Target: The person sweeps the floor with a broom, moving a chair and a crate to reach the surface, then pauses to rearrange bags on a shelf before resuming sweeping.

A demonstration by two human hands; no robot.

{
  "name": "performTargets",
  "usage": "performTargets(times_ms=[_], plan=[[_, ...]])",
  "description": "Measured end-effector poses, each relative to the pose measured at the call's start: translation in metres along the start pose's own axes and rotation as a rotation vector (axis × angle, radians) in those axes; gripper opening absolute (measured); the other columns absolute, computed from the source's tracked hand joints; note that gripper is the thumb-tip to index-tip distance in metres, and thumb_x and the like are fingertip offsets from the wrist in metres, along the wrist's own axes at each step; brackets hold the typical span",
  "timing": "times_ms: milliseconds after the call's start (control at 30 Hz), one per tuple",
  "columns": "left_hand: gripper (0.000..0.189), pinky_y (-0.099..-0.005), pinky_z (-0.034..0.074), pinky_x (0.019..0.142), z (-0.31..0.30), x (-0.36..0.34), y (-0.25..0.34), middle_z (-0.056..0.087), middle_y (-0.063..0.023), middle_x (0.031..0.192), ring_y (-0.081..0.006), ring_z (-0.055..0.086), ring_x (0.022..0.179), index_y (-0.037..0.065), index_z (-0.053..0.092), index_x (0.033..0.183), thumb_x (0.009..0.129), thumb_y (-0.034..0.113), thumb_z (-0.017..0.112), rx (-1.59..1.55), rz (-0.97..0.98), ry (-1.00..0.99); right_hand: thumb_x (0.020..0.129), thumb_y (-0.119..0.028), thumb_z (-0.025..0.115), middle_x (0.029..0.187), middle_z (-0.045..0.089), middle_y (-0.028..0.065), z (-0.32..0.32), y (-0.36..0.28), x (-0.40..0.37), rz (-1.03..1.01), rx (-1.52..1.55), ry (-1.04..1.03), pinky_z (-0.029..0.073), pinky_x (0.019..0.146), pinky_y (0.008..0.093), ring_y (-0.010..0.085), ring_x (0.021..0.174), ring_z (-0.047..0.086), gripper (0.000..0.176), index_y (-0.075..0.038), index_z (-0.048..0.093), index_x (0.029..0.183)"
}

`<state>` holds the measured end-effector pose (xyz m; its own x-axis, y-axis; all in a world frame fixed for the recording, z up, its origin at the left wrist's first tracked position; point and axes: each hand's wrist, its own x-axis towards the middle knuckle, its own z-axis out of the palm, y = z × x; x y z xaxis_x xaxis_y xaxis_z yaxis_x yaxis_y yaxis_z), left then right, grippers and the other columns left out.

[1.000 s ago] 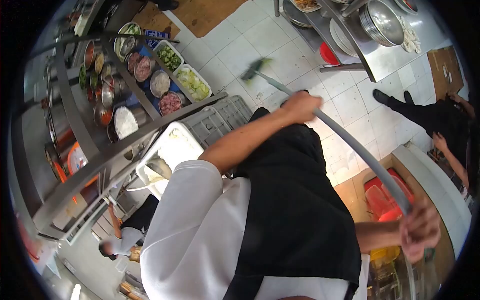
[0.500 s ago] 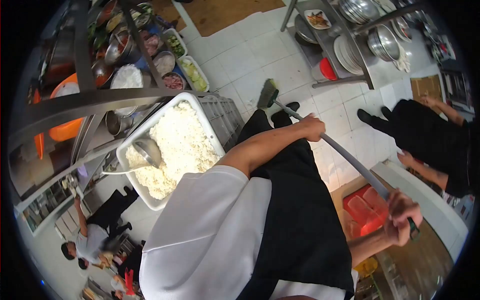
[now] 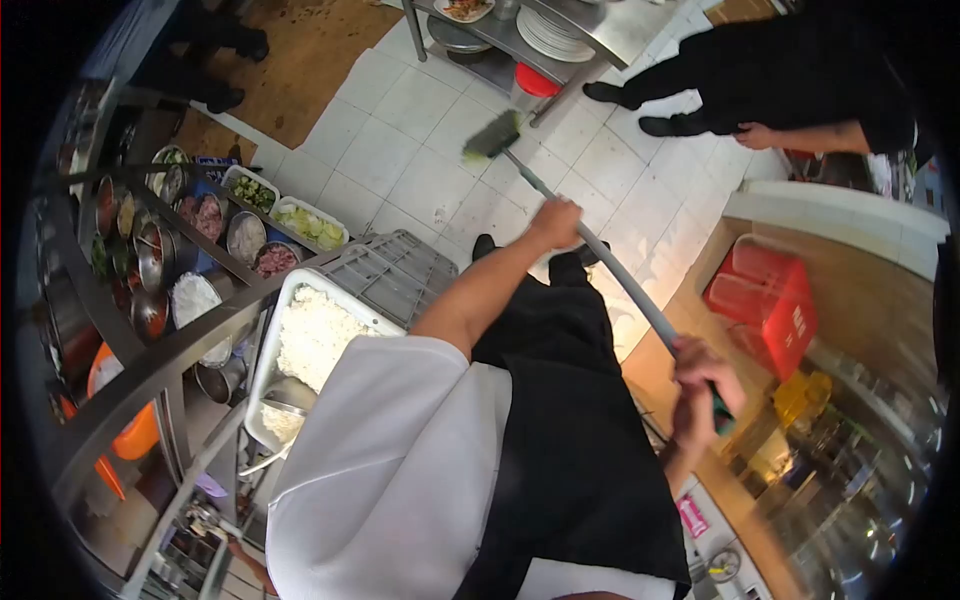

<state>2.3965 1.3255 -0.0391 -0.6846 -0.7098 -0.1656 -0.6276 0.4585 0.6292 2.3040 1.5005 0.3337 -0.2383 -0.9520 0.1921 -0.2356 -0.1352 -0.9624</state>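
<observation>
A broom with a grey handle (image 3: 640, 295) runs slantwise in front of my body. Its dark head with greenish bristles (image 3: 492, 136) is on the tiled floor beyond my feet. Lower down the shaft, my left hand (image 3: 555, 222) is closed around it. My right hand (image 3: 705, 390) wraps the upper end, close to the green tip (image 3: 720, 408). To the left of my left arm stands a white tub (image 3: 268, 370) of cooked white rice (image 3: 318, 335), with a metal ladle (image 3: 288, 394) in it.
A grey crate (image 3: 375, 270) adjoins the tub. Steel racks with bowls of ingredients stand at left. Ahead is a shelf with stacked plates (image 3: 550, 38) and a red-lidded container (image 3: 537, 80). A co-worker's legs (image 3: 700, 85) are at upper right, near a red bin (image 3: 765, 305).
My view has turned, so the surroundings shift across it. The broom head now lies further left and higher in view, nearer the red-lidded container. Both hands keep their hold on the handle.
</observation>
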Motion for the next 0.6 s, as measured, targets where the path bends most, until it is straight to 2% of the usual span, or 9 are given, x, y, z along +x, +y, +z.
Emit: performTargets(times_ms=[100,133,200,300,367,433,500,533,600], plan=[[0.02,-0.043,0.054,0.085,0.004,-0.017,0.071,0.071,-0.0185,0.079,-0.0363,0.069,0.077,0.008,0.076,0.078,0.073,0.027,0.07,-0.159,0.166,-0.184,0.08,-0.013,0.057,0.062,0.047,0.0034,-0.035,-0.038,-0.025,0.003,0.007,0.077,0.042,0.073,0.0407,0.0177,0.06,0.045,0.01,-0.004,0.055,0.078],[0.02,-0.043,0.054,0.085,-0.01,-0.014,0.081,0.071,-0.0185,0.079,-0.0363,0.069,0.077,0.008,0.076,0.078,0.073,0.027,0.07,-0.146,0.181,-0.197,0.082,-0.014,0.058,0.06,0.045,0.0022,-0.048,-0.047,-0.031,-0.035,0.025,0.076,0.039,0.069,0.039,0.0168,0.058,0.044,0.011,-0.005,0.054,0.077],[0.013,-0.0434,0.048,0.086,-0.026,-0.014,0.107,0.071,-0.0119,0.077,-0.0309,0.068,0.083,0.015,0.074,0.073,0.071,0.028,0.071,-0.034,0.433,-0.275,0.087,-0.019,0.06,0.056,0.044,-0.0011,-0.063,-0.071,-0.042,-0.103,0.057,0.143,0.035,0.064,0.0357,0.0142,0.054,0.042,0.017,-0.01,0.053,0.076],[0.008,-0.0385,0.045,0.087,-0.048,-0.017,0.104,0.071,-0.0088,0.077,-0.0282,0.068,0.081,0.017,0.073,0.073,0.068,0.022,0.071,-0.138,0.438,-0.153,0.085,-0.016,0.062,0.056,0.048,0.0034,-0.076,-0.079,-0.046,-0.191,0.19,0.185,0.037,0.059,0.034,0.0154,0.054,0.045,0.016,-0.01,0.052,0.074],[0.009,-0.0446,0.047,0.085,-0.048,-0.008,0.067,0.07,-0.0122,0.075,-0.0351,0.067,0.083,0.015,0.076,0.076,0.075,0.022,0.07,-0.202,0.361,0.047,0.084,-0.013,0.062,0.061,0.051,0.0055,-0.069,-0.052,-0.037,-0.111,0.269,0.184,0.043,0.065,0.0353,0.0186,0.061,0.049,0.013,-0.006,0.055,0.076],[0.009,-0.0478,0.05,0.086,-0.028,0.007,0.03,0.07,-0.0142,0.082,-0.0353,0.067,0.091,0.014,0.075,0.08,0.078,0.021,0.071,-0.065,0.07,0.142,0.082,-0.005,0.06,0.068,0.056,0.0089,-0.051,-0.004,-0.029,0.109,0.1,0.308,0.049,0.077,0.0412,0.0228,0.069,0.054,0.004,-0.002,0.058,0.08],[0.014,-0.0489,0.053,0.089,-0.005,0.005,0.007,0.069,-0.0166,0.095,-0.0354,0.066,0.101,0.011,0.075,0.086,0.08,0.023,0.071,0.054,-0.034,-0.088,0.08,0.001,0.057,0.072,0.059,0.0116,-0.053,0.039,-0.035,0.042,0.161,0.095,0.05,0.086,0.0469,0.0256,0.072,0.058,0.003,0.001,0.059,0.081],[0.018,-0.0469,0.054,0.093,0.009,0.005,0.012,0.068,-0.0168,0.107,-0.035,0.064,0.108,0.012,0.075,0.092,0.08,0.024,0.072,0.121,-0.031,-0.299,0.08,0.001,0.056,0.072,0.059,0.0116,-0.058,0.034,-0.043,0.053,0.125,0.091,0.05,0.086,0.0477,0.0258,0.071,0.058,0.003,0.001,0.058,0.079],[0.02,-0.0471,0.053,0.092,0.052,-0.012,0.034,0.07,-0.0167,0.104,-0.0364,0.064,0.106,0.011,0.075,0.088,0.079,0.029,0.073,0.071,0.16,-0.315,0.081,0.001,0.055,0.069,0.055,0.0101,-0.072,0.011,-0.065,0.058,0.08,0.102,0.05,0.086,0.0492,0.0252,0.066,0.055,0.007,0.002,0.056,0.074]])
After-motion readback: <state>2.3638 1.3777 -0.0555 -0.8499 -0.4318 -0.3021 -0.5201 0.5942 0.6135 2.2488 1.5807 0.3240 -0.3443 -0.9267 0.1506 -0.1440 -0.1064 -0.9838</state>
